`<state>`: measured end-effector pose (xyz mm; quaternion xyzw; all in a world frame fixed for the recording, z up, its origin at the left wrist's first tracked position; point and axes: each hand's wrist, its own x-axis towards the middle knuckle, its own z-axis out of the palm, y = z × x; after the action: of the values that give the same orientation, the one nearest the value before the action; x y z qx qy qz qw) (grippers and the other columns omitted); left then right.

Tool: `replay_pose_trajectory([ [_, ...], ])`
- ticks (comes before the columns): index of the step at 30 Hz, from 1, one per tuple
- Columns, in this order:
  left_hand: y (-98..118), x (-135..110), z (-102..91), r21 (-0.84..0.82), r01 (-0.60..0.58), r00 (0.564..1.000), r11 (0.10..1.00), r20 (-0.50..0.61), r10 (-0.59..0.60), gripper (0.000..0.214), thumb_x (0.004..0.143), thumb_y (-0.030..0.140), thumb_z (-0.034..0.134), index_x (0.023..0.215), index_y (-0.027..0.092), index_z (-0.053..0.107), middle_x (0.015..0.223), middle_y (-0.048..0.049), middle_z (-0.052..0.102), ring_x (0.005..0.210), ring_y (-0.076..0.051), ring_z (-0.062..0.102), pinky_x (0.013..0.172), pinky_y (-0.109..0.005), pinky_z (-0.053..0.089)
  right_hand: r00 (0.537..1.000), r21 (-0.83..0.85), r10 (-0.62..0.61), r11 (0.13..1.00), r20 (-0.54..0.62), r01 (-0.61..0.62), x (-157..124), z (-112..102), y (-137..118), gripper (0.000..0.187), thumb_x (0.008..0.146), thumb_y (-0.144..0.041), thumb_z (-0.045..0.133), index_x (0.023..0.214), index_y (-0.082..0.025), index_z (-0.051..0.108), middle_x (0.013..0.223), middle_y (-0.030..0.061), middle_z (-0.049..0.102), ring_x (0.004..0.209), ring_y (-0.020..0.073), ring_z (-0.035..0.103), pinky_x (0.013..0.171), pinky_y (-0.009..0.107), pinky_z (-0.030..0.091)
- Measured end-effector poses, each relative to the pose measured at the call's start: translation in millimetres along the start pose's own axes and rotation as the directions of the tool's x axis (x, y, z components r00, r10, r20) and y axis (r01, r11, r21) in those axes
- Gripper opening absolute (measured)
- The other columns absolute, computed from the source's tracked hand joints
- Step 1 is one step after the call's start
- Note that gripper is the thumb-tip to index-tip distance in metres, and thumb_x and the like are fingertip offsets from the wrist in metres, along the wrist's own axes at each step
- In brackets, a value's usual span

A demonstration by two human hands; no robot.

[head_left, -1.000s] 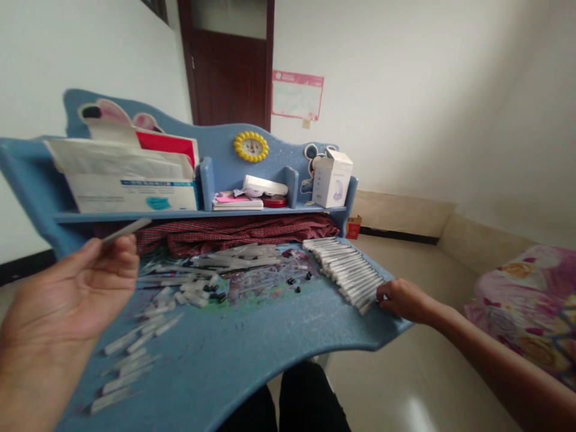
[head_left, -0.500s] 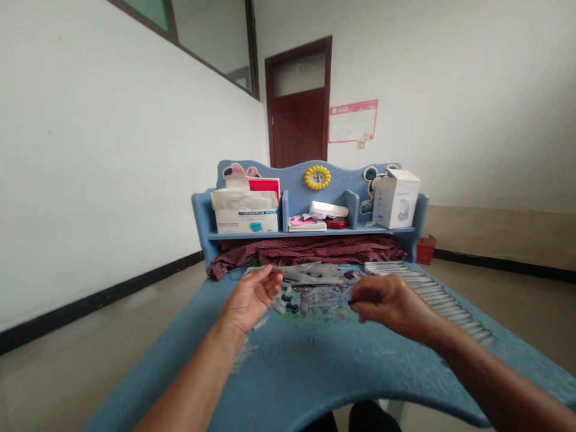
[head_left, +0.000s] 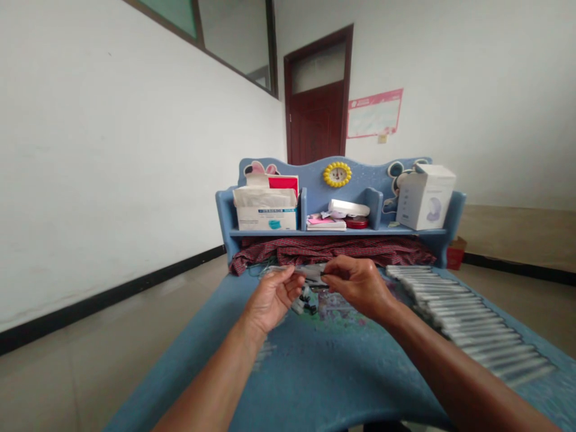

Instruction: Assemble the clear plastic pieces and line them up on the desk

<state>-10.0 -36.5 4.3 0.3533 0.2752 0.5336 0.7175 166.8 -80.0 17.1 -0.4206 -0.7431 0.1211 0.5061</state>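
My left hand [head_left: 276,297] is above the middle of the blue table, thumb and fingers closed on a thin, pale clear tube that is blurred and partly hidden. My right hand [head_left: 357,283] is close beside it, pinching a small black piece [head_left: 323,274] at its fingertips, level with the left fingertips. Below the hands, small black and clear parts [head_left: 308,307] lie in a little heap. Behind the hands some loose clear tubes [head_left: 310,269] show, mostly covered by my fingers. On the right, a long row of pen-like clear tubes [head_left: 468,318] lies side by side.
A blue shelf [head_left: 270,234] stands at the table's back, holding a mask box [head_left: 266,217], a white carton [head_left: 425,201] and a red round tin [head_left: 356,222]. Checked cloth [head_left: 333,249] lies bunched beneath it. The table's front edge curves inward near my body.
My right hand has moved left, bringing the small black piece up to my left hand. The left hand keeps its grip. The view has turned slightly left.
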Motion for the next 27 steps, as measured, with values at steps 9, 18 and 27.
replay_pose_trajectory([
  [9,-1.4,2.3,-3.4,-0.012,-0.004,1.0,1.0,0.018,0.005,0.012,0.078,0.009,0.051,0.07,0.008,0.06,0.059,-0.0062,0.067,0.052,-0.011,0.063,0.047,-0.017,0.05,0.998,-0.092,-0.07,0.993,-0.006,0.069,2.4,2.0,-0.1,0.004,0.072,-0.017,0.057,0.071,-0.017,0.061,0.057,-0.0032,0.059,0.05,0.0081,0.051,0.049,0.018,0.036],
  [18,-1.1,2.0,-4.0,-0.013,-0.004,1.0,1.0,0.027,0.005,0.011,0.078,0.009,0.052,0.07,0.008,0.06,0.06,-0.0057,0.067,0.052,-0.011,0.063,0.047,-0.018,0.051,0.995,-0.069,-0.096,0.993,0.001,0.096,2.9,2.5,1.1,0.005,0.072,-0.016,0.057,0.072,-0.017,0.061,0.058,-0.0031,0.059,0.051,0.008,0.052,0.05,0.018,0.036],
  [27,-1.7,2.5,-4.2,0.011,-0.018,0.999,1.0,0.031,0.018,0.01,0.078,0.009,0.052,0.071,0.009,0.059,0.059,-0.0052,0.066,0.052,-0.011,0.063,0.047,-0.018,0.051,0.995,-0.041,-0.1,0.994,0.007,0.1,5.0,4.2,6.3,0.006,0.071,-0.015,0.056,0.071,-0.016,0.062,0.056,-0.003,0.058,0.05,0.0079,0.05,0.049,0.019,0.036],
])
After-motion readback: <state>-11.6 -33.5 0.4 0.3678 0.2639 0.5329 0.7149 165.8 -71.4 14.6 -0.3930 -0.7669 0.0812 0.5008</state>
